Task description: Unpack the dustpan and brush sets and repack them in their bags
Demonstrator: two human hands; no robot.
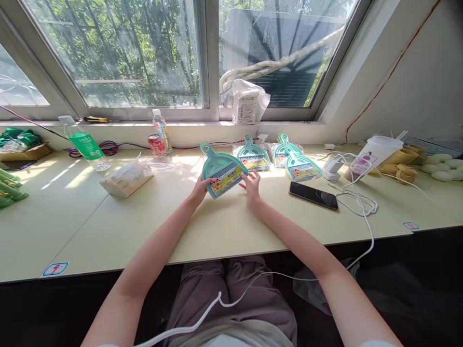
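A teal dustpan set [221, 169] with a yellow label and a brush is held tilted above the table. My left hand [199, 190] grips its lower left edge, the thumb over the front. At its right edge is my right hand [252, 185], fingers apart, the fingertips close to or touching the corner; a firm grip cannot be made out. Behind my right hand lies a bagged teal set [252, 154]. Two more sets lie to its right, one at the back [282, 153] and one in front [303, 166].
On the right are a black phone [313, 195], a white charger [333, 168] with looped cable and a plastic cup [372, 156]. A green-labelled bottle [86, 146], a tissue pack [127, 178] and a red can [156, 144] stand left. A wrapped box [248, 107] sits on the sill.
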